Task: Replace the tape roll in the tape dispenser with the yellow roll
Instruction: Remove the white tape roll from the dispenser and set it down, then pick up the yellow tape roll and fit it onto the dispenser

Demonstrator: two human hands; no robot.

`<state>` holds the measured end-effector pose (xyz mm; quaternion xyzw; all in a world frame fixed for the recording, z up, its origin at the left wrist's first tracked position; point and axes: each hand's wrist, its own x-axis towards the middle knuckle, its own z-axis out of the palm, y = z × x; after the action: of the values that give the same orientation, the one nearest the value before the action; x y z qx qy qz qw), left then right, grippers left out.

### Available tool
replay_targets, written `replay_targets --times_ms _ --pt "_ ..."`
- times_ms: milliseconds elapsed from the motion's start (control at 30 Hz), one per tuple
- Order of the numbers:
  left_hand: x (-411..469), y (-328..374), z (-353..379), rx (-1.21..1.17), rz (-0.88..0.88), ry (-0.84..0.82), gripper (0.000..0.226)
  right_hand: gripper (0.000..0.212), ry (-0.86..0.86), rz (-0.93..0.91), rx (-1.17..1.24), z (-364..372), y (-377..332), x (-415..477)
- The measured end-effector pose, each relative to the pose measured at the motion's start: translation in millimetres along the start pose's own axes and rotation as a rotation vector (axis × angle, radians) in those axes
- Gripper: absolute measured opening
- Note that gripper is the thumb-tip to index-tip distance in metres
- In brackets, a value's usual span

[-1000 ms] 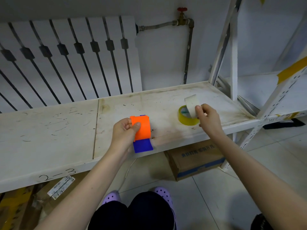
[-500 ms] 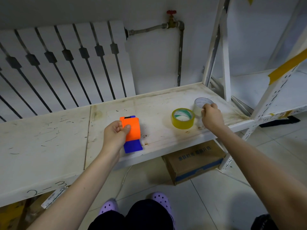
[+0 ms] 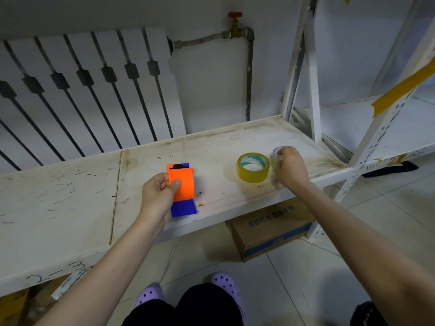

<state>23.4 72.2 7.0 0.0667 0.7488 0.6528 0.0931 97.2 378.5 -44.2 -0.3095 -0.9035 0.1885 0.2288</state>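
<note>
An orange and blue tape dispenser (image 3: 182, 184) lies on the white shelf (image 3: 223, 147) near its front edge. My left hand (image 3: 159, 191) grips its left side, thumb on the orange cover. A yellow tape roll (image 3: 253, 167) lies flat on the shelf to the right of the dispenser. Just right of it stands a clear tape roll (image 3: 277, 153), mostly hidden under my right hand (image 3: 290, 169), whose fingers are closed around it as it rests on the shelf.
White shelf uprights (image 3: 313, 74) rise at the right end of the shelf. A radiator (image 3: 82, 90) and a pipe with a red valve (image 3: 235, 17) are on the wall behind. A cardboard box (image 3: 270, 227) sits on the floor under the shelf.
My right hand has lowered the clear roll from above the yellow roll down onto the shelf to its right. The left hand stays on the dispenser.
</note>
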Motion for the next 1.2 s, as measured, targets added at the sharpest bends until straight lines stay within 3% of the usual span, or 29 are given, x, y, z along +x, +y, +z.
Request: replay_targets --times_ms 100,167,300,500,600,633,700,867,933,1067,1200 --pt "-2 -1 1 -0.01 0.004 -0.005 0.003 0.02 0.067 -0.194 -0.052 0 -28 -7" --pt "-3 -1 2 -0.017 0.014 -0.007 0.004 0.023 -0.002 -0.235 -0.076 6 -40 -13" --pt "-7 1 -1 -0.015 0.035 -0.007 0.011 0.04 -0.256 -0.196 -0.218 24 -52 -20" --pt "-11 6 -16 -0.067 0.044 0.016 0.013 0.026 -0.313 -0.102 -0.266 35 -60 -23" --pt "-16 9 -26 -0.091 0.048 0.023 0.011 0.019 -0.273 -0.082 -0.032 25 -71 -28" --pt "-18 10 -29 -0.097 0.05 0.022 0.012 0.011 -0.265 -0.068 0.109 19 -76 -30" --pt "-23 12 -34 -0.113 0.054 0.02 0.01 0.019 -0.265 -0.001 0.377 4 -93 -37" --pt "-42 23 -46 -0.137 0.148 0.022 0.018 0.013 -0.352 0.205 1.134 -37 -143 -72" --pt "-51 28 -50 -0.141 0.2 0.02 0.016 0.011 -0.378 0.194 1.2 -43 -157 -87" --pt "-68 34 -59 -0.113 0.331 0.039 0.016 0.033 -0.416 0.226 1.24 -47 -179 -115" --pt "-82 37 -71 -0.048 0.466 0.058 0.023 0.028 -0.425 0.171 1.304 -52 -196 -138"
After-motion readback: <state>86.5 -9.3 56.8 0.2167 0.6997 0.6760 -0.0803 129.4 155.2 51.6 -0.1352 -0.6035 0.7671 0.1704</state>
